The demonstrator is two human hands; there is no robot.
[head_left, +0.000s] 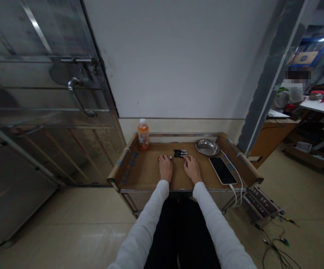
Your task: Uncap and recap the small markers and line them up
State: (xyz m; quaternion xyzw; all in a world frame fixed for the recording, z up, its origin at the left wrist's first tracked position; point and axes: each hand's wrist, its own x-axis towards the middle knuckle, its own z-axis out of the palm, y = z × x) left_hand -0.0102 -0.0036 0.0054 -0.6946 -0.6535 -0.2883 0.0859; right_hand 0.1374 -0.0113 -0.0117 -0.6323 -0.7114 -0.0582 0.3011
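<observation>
"The left grip (pixel 165 169), open or closed?"
"Cannot tell; it covers a small reddish thing (pixel 159 158). The right grip (pixel 192 169) lies spread at slim black pens (pixel 180 151)."
"Where?"
"On the cardboard-lined worktop (pixel 147 172), near a round, shiny metal dish (pixel 207 147)."

Both arms reach forward in long white sleeves, converging toward the middle, the left arm (pixel 142 233) slanting in from lower left, the right arm (pixel 223 228) from lower right. The sleeves end at the wrists, leaving the hands bare. The left hand (pixel 166 170) is palm down, pointing forward, its fingers bent; how tightly they close is hidden. The right hand (pixel 192 170) is also palm down, turned slightly leftward, fingers loosely spread. A gap separates the two hands
</observation>
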